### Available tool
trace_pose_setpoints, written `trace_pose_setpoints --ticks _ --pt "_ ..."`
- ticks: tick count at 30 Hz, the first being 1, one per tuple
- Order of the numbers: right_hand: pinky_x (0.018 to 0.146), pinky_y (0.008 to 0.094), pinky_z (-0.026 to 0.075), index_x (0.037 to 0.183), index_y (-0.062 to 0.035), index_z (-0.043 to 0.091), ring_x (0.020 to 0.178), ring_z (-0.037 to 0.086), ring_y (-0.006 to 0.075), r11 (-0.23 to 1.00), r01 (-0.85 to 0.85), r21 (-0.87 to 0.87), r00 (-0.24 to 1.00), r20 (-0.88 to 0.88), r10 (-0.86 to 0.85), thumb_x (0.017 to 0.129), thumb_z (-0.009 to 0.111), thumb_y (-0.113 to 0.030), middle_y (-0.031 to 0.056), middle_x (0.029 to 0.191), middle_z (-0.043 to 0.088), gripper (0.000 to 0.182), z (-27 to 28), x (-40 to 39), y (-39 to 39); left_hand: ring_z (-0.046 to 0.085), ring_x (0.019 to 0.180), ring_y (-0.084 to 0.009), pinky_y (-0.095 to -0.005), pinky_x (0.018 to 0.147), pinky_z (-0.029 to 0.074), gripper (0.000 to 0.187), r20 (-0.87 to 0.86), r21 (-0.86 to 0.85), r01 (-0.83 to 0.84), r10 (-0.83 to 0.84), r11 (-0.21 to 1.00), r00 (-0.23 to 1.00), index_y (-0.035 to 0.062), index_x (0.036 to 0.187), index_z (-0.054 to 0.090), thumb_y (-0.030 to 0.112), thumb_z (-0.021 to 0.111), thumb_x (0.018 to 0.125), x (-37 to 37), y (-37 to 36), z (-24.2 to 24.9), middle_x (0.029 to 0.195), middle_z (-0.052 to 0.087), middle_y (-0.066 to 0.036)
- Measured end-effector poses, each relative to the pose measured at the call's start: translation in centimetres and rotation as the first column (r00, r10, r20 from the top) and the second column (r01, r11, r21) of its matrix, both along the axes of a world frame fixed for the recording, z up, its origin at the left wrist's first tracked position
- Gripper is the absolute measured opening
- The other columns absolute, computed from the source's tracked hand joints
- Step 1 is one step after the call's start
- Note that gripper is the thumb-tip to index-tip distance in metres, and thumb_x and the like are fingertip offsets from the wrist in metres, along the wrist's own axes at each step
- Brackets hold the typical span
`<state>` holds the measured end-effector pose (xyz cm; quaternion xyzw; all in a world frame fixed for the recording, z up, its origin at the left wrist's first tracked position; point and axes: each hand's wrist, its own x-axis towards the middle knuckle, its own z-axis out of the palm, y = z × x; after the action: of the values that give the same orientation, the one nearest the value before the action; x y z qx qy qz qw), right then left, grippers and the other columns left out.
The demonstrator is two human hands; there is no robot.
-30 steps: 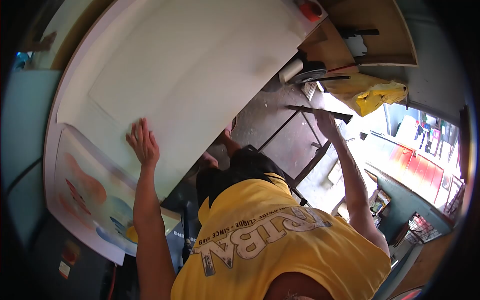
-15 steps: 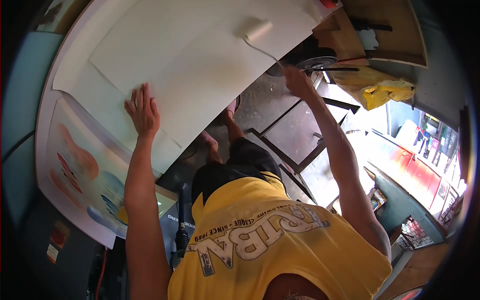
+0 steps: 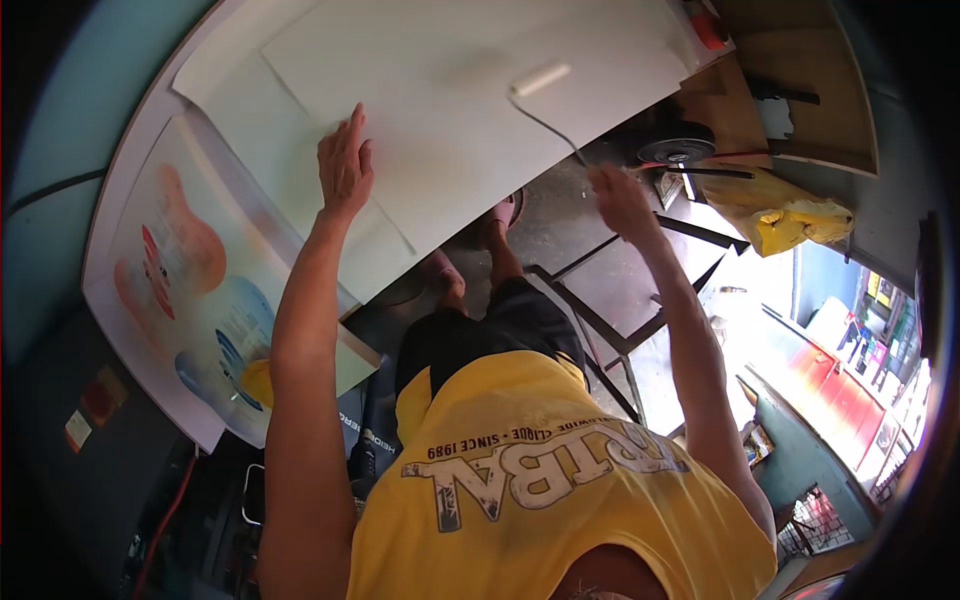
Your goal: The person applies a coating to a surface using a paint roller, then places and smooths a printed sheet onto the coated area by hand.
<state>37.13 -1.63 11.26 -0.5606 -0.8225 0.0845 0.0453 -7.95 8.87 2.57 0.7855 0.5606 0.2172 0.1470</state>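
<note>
My left hand (image 3: 346, 165) is at the white sheet (image 3: 430, 150), fingers stretched out and thumb slightly apart, near a straight edge line on the sheet. My right hand (image 3: 622, 203) is closed around the handle of a paint roller (image 3: 541, 79), just off the sheet's near edge. The roller's pale sleeve is over the white surface, and its thin bent wire frame runs back to my fist. Left of my left forearm lies a printed sheet (image 3: 185, 255) with orange and blue shapes.
A red object (image 3: 708, 25) sits at the far right corner of the work surface. Below that edge are a round black object (image 3: 677, 142), a dark metal frame (image 3: 622, 343) on the floor and a yellow bag (image 3: 790, 226). A grey-black machine stands at lower left.
The view has shifted, so the sheets appear further right and higher. Relative to the white sheet, the roller has come nearer to me. My left hand stays around the same spot, its fingers turned slightly.
</note>
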Motion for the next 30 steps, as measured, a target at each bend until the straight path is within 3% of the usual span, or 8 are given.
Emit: trace_pose_setpoints --ticks 2,5,11,15,21,24,27,30 --pt "0.081 0.0524 0.051 0.102 -0.0010 0.058 0.094 0.063 0.0441 0.965 0.123 -0.231 0.988 -0.059 -0.140 0.103 0.045 -0.017 0.0263 0.095 0.060 0.021 -0.1 -6.2 2.9 0.045 0.138 -0.0322 -0.0483 0.113 0.034 0.067 0.121 -0.020 0.075 -0.072 0.997 0.990 0.0141 0.157 0.033 0.006 0.058 0.095 -1.3 0.4 1.8 0.146 0.051 -0.013" --pt "0.085 0.0555 0.050 0.104 -0.0001 0.058 0.097 0.062 0.0491 0.894 0.264 -0.363 0.931 -0.148 -0.335 0.104 0.045 -0.027 0.0291 0.098 0.064 0.030 1.7 -13.3 4.8 0.047 0.135 -0.0307 -0.0451 0.112 0.036 0.071 -0.023 0.133 0.126 -0.124 0.983 0.992 0.0127 0.157 0.032 0.002 0.061 0.092 -3.2 0.4 2.0 0.144 0.052 -0.013" --pt "0.081 0.0581 0.052 0.106 -0.0070 0.058 0.090 0.064 0.0491 0.837 0.394 -0.380 0.908 0.018 -0.419 0.100 0.044 -0.021 0.0229 0.104 0.062 0.021 0.1 -15.1 4.5 0.047 0.135 -0.0287 -0.0461 0.112 0.037 0.062 -0.041 0.200 0.103 -0.097 0.974 0.994 0.0120 0.154 0.036 0.010 0.059 0.096 -5.1 0.5 -1.3 0.142 0.053 -0.014" --pt "0.083 0.0621 0.048 0.109 -0.0054 0.056 0.093 0.061 0.0548 0.953 0.184 -0.241 0.977 -0.061 -0.204 0.106 0.040 -0.033 0.0300 0.087 0.065 0.032 -2.8 -11.0 -1.5 0.049 0.134 -0.0268 -0.0452 0.113 0.037 0.059 0.027 0.184 0.084 -0.091 0.979 0.996 0.0135 0.153 0.039 0.015 0.059 0.097 -5.2 0.5 -1.1 0.141 0.055 -0.012" --pt "0.068 0.0643 0.049 0.108 -0.0084 0.055 0.078 0.062 0.0531 0.745 0.495 -0.447 0.860 0.130 -0.493 0.104 0.049 -0.027 0.0260 0.097 0.064 0.020 3.7 -8.6 -13.1 0.048 0.136 -0.0257 -0.0449 0.115 0.036 0.061 0.044 0.125 0.053 -0.058 0.991 0.997 0.0157 0.153 0.038 0.016 0.061 0.096 -5.3 0.3 -1.7 0.141 0.055 -0.011" --pt "0.066 0.0645 0.047 0.107 -0.0079 0.054 0.077 0.062 0.0532 0.666 0.553 -0.501 0.826 0.223 -0.518 0.104 0.050 -0.025 0.0297 0.084 0.064 0.018 4.8 -6.9 -15.8 0.046 0.138 -0.0258 -0.0474 0.116 0.034 0.064 0.047 0.134 0.054 -0.061 0.990 0.997 0.0166 0.155 0.035 0.015 0.060 0.096 -5.1 0.6 -1.5 0.143 0.053 -0.010" --pt "0.064 0.0638 0.047 0.105 -0.0071 0.052 0.077 0.062 0.0534 0.703 0.543 -0.460 0.821 0.116 -0.559 0.105 0.049 -0.024 0.0319 0.076 0.063 0.017 5.7 -7.9 -15.4 0.043 0.140 -0.0271 -0.0506 0.118 0.031 0.065 0.016 0.152 0.022 -0.025 0.988 1.000 0.0180 0.156 0.033 0.016 0.059 0.097 -5.1 0.1 -1.3 0.145 0.051 -0.010" --pt "0.064 0.0587 0.050 0.105 -0.0064 0.052 0.071 0.062 0.0476 0.841 0.371 -0.394 0.917 0.011 -0.399 0.102 0.049 -0.014 0.0233 0.092 0.056 0.009 6.8 -12.3 -9.5 0.041 0.142 -0.0293 -0.0534 0.119 0.028 0.064 -0.014 0.141 -0.014 0.017 0.990 1.000 0.0175 0.156 0.032 0.020 0.058 0.098 -5.1 0.3 -1.1 0.147 0.049 -0.011"
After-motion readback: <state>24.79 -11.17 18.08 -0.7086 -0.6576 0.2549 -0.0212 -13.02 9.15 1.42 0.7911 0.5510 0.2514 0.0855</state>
